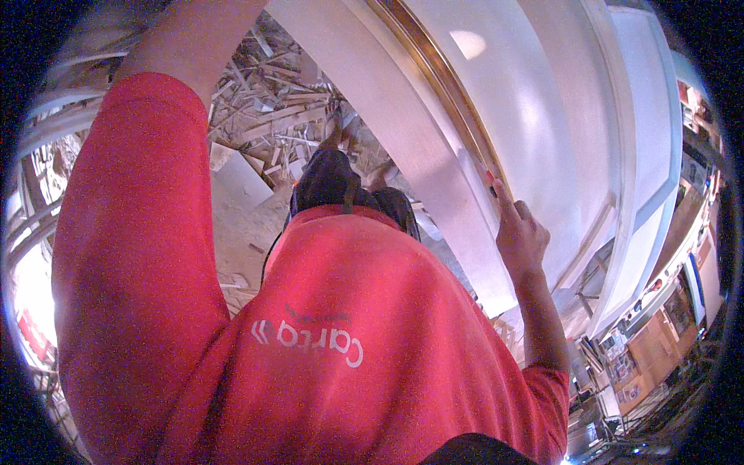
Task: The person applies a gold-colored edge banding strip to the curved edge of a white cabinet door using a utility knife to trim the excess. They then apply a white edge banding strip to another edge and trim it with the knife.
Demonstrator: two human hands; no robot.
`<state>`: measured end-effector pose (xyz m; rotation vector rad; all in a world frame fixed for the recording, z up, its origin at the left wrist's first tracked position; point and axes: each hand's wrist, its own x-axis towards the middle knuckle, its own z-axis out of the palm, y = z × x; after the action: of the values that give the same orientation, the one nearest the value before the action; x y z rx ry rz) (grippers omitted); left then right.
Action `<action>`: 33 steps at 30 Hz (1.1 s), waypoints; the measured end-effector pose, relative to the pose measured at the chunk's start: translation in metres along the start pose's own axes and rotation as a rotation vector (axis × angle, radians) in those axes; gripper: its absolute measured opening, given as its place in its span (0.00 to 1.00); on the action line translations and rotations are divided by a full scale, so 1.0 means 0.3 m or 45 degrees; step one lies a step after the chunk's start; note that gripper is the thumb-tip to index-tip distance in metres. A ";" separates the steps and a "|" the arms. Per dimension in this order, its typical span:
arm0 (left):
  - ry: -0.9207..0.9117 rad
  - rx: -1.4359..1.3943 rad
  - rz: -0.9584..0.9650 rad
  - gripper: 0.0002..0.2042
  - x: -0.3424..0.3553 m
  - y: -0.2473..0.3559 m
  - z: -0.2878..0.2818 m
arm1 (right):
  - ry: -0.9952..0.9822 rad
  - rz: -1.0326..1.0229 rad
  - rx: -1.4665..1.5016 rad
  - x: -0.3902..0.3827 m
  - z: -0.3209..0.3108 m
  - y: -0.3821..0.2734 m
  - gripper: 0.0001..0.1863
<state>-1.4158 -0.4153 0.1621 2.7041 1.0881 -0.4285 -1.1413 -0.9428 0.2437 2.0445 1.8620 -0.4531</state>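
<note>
"Wood scraps [271, 116] litter the floor [234, 260] left of the brown strip [443, 74]. Hands?"
"Right hand [523, 232] curled around a small red-tipped tool [490, 180], by the strip's lower end; left hand out of view, so I can't tell."
"Technique?"
"Light, steady guidance along the strip, I'd judge."
"Surface?"
"Smooth white panel [535, 108], right of the strip."

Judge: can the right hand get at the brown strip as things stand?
Probably yes: the right hand is near the lower end of the brown strip, with nothing visibly blocking it; it seems to hold a small red-and-dark item.
</note>
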 end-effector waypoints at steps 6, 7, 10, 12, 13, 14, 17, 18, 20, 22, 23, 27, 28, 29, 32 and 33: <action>-0.027 -0.011 0.052 0.63 0.045 -0.038 0.028 | 0.016 0.034 -0.024 -0.072 0.016 0.031 0.34; -0.020 0.042 0.055 0.64 0.050 -0.041 0.032 | 0.039 0.022 -0.024 -0.076 0.015 0.032 0.34; -0.023 0.135 0.022 0.65 0.066 -0.041 0.042 | 0.082 0.006 -0.012 -0.078 0.010 0.036 0.33; -0.075 0.087 -0.058 0.66 0.072 -0.040 0.040 | 0.132 -0.017 0.007 -0.076 0.008 0.035 0.32; -0.087 0.088 -0.073 0.66 0.072 -0.038 0.034 | 0.174 -0.037 0.021 -0.075 0.008 0.035 0.32; -0.102 0.091 -0.089 0.66 0.065 -0.035 0.025 | 0.215 -0.057 0.035 -0.076 0.009 0.034 0.31; -0.160 0.067 -0.219 0.63 0.029 0.024 -0.015 | 0.220 -0.073 0.031 -0.077 0.015 0.033 0.32; -0.178 0.051 -0.283 0.61 -0.007 0.056 -0.031 | 0.190 -0.056 0.034 -0.080 0.019 0.032 0.31; 0.098 -0.107 -0.195 0.59 -0.087 0.183 -0.033 | 0.145 -0.023 0.026 -0.082 0.026 0.032 0.31; 0.356 -0.249 -0.081 0.57 -0.182 0.370 -0.005 | 0.140 -0.018 0.043 -0.080 0.031 0.033 0.30; 0.474 -0.314 -0.011 0.56 -0.221 0.491 0.024 | 0.152 -0.029 0.041 -0.079 0.034 0.035 0.30; 0.354 -0.503 -0.014 0.59 -0.359 0.899 0.121 | 0.150 -0.029 0.071 -0.078 0.053 0.045 0.30; 0.327 -0.502 -0.044 0.59 -0.365 0.949 0.122 | 0.160 -0.036 0.058 -0.077 0.060 0.048 0.30; 0.300 -0.502 -0.073 0.60 -0.379 0.996 0.129 | 0.168 -0.043 0.031 -0.078 0.067 0.050 0.30; 0.356 -0.433 -0.100 0.63 -0.404 1.059 0.133 | 0.253 -0.084 0.113 -0.079 0.089 0.057 0.29; 0.301 -0.414 -0.138 0.61 -0.405 1.066 0.128 | 0.244 -0.078 0.100 -0.084 0.096 0.060 0.29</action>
<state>-1.2830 -0.7317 0.1898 2.4573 1.2455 0.0550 -1.1258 -0.9798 0.2300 2.1536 2.0525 -0.3624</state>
